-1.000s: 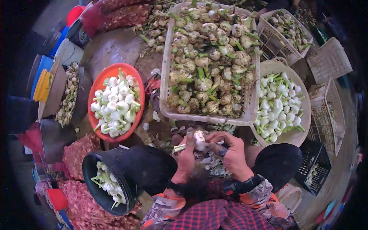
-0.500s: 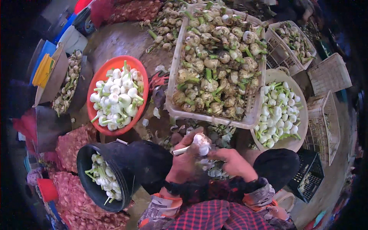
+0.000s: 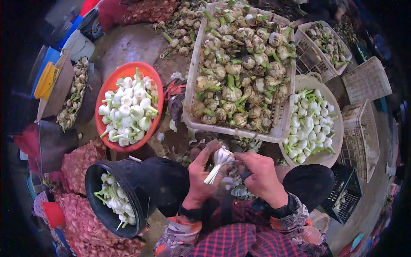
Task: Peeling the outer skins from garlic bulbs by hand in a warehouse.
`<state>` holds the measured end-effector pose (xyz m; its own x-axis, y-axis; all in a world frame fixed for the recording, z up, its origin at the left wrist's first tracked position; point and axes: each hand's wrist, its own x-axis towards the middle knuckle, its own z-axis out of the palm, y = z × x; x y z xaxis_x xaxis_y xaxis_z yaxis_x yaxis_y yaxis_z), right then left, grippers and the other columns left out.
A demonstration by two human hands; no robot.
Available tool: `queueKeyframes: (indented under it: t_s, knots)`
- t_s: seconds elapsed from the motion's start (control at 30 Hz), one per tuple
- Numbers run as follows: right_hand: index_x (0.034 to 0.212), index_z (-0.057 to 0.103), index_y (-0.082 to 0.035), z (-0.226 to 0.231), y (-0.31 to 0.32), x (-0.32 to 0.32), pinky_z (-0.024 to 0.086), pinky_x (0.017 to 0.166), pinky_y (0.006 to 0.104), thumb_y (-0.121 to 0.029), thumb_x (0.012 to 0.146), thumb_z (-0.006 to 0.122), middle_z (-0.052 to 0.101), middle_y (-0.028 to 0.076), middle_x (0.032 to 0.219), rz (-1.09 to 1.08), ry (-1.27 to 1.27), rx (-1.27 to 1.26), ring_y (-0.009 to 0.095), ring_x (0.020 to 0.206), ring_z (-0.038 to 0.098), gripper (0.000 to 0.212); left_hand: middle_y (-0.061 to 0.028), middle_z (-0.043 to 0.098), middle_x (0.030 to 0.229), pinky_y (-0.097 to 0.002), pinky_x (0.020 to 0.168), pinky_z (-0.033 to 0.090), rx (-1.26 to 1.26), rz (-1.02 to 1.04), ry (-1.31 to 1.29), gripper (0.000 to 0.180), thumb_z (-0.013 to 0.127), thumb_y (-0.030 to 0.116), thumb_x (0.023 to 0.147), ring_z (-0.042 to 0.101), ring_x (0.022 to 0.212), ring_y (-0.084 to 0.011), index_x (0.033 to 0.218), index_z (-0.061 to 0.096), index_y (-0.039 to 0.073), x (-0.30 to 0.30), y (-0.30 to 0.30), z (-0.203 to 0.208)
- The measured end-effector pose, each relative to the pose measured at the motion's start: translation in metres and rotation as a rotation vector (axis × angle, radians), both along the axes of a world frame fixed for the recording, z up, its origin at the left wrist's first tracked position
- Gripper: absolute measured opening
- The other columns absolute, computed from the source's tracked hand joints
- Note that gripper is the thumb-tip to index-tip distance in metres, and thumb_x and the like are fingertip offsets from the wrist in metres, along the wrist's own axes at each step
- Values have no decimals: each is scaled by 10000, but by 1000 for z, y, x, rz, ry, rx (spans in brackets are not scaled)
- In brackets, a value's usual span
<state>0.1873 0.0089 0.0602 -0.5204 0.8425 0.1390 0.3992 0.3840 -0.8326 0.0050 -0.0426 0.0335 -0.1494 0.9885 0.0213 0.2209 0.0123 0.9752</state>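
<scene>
Garlic bulb (image 3: pixel 221 156) held just below the big white crate (image 3: pixel 191 85) of unpeeled bulbs, stalk pointing down-left. Left hand (image 3: pixel 200 175) wrapped around bulb and stalk, fingers pinching it; right hand (image 3: pixel 262 176) pressed against its right side, fingers closed on the loose skin. Probably light and firm, skin papery and easily torn, so best gripped at the stiff stalk. Below-left of crate, red basin (image 3: pixel 105 135) of peeled bulbs.

Red mesh sacks (image 3: pixel 81 160) of bulbs bulging at lower left beside the black bucket, another red mesh sack (image 3: pixel 147 10) at top centre-left, no labels, signs or screens visible
</scene>
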Motion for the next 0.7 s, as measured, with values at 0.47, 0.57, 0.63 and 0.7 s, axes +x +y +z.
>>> queueKeyframes:
  t_s: [0.47,0.57,0.63,0.7]
  knots:
    - [922,616,-18,-43,9,4,514,680,441,-1,649,611,643,187,835,-438,163,-491,414,748,619,273,-171,562,1359,-342,967,496,-144,-95,-850,642,735,82,837,599,1140,-204,1414,465,5,-3,-11,-24]
    - [909,617,-15,-69,4,7,514,722,474,-18,658,600,656,191,840,-199,-114,-183,430,757,618,251,-236,539,1373,-345,852,540,-126,-98,-1071,666,734,211,851,641,1039,-218,1409,452,-20,-4,-12,-10]
    - [934,656,-41,-76,-2,10,520,753,468,-20,657,603,674,183,860,83,-314,-147,413,793,634,284,-199,591,1265,-343,786,541,32,95,-909,680,740,229,820,638,910,-219,1385,460,-24,-23,-17,3]
    - [947,693,-69,-88,4,21,528,776,453,-25,657,609,689,172,882,226,-324,-167,393,825,649,305,-231,581,1220,-419,838,540,227,182,-1063,607,633,257,875,617,991,-272,1370,442,-38,-67,-34,33]
